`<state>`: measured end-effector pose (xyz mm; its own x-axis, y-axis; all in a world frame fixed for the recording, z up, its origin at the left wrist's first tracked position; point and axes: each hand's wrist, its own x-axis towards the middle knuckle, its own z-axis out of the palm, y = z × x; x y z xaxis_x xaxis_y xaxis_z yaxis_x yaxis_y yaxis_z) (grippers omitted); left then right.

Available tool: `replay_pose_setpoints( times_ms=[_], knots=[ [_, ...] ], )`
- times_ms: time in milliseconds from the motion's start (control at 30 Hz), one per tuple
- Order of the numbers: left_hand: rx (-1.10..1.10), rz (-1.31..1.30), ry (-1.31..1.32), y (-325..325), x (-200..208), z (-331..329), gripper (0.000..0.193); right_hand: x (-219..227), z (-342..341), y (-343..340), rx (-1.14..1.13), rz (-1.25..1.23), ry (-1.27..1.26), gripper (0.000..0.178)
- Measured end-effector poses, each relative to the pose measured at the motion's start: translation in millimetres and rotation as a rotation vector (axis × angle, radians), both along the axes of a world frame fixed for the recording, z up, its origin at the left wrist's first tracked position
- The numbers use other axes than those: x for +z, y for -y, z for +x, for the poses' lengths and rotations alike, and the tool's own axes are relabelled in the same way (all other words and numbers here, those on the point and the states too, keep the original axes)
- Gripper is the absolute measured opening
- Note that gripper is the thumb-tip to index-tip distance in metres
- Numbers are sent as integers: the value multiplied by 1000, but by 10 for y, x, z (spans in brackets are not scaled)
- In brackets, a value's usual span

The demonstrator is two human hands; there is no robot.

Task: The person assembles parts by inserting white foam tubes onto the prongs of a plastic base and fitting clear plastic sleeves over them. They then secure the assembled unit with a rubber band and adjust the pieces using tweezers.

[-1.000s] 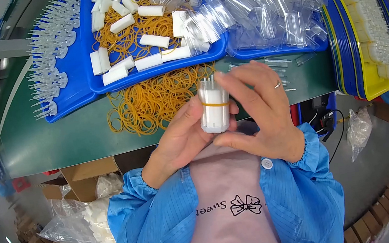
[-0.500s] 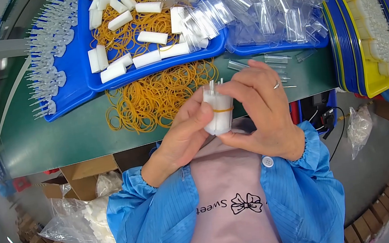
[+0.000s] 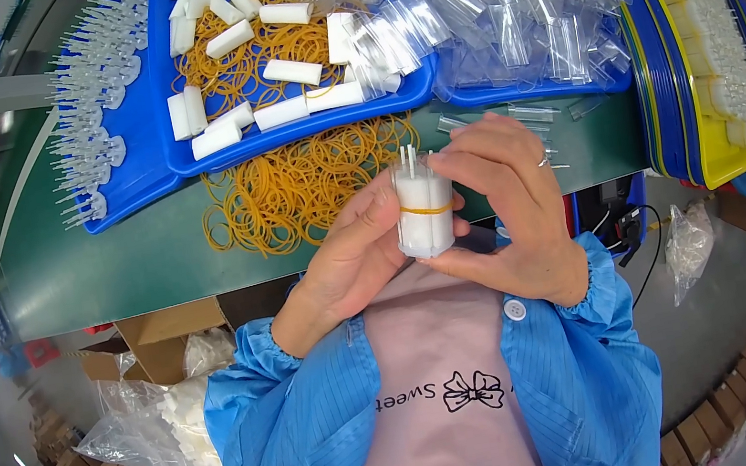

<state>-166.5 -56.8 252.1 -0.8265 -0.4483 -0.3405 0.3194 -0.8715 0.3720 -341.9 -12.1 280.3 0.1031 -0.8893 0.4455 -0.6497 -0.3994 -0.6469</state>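
Between my hands, above the near table edge, stands a bundle of white cylinders [image 3: 430,228] with clear plastic around it and an orange rubber band about its middle. Thin white prongs stick up from its top. My left hand [image 3: 347,254] is closed around its left side and back, the thumb near the upper edge. From the right, my right hand [image 3: 516,211] grips it, index finger at the top rim and thumb at the bottom. Just beyond lies a loose pile of orange rubber bands [image 3: 295,192] on the green table [image 3: 139,278].
A blue tray [image 3: 319,127] behind the pile holds white cylinders and more rubber bands. Further right, another tray is heaped with clear plastic sleeves [image 3: 504,11]. White pronged pieces [image 3: 92,130] line a blue tray at left. Stacked blue and yellow trays [image 3: 675,91] stand at the right edge.
The bundle has shifted slightly right and turned more upright, its prongs now showing more. My left thumb has slid up from its side. My right hand has moved slightly.
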Motion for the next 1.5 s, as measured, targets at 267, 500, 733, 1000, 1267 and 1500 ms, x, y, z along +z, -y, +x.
replay_pose_setpoints(
  times_ms=[267,500,733,1000,1267,1500],
  knots=[
    [38,-170,64,-14,64,2,61,10,13,-31,-17,23,-92,64],
    [55,-200,58,28,42,20,65,39,31,22,-18,55,149,70],
    [-37,-43,-6,52,78,1,64,11,-11,39,-7,30,60,62],
    [63,-282,184,-23,48,16,67,6,44,8,23,12,-115,66],
    [34,-78,27,38,72,-9,62,-1,-22,21,31,52,20,64],
    [-15,-151,52,2,18,25,62,-24,5,24,15,85,20,60]
  ],
)
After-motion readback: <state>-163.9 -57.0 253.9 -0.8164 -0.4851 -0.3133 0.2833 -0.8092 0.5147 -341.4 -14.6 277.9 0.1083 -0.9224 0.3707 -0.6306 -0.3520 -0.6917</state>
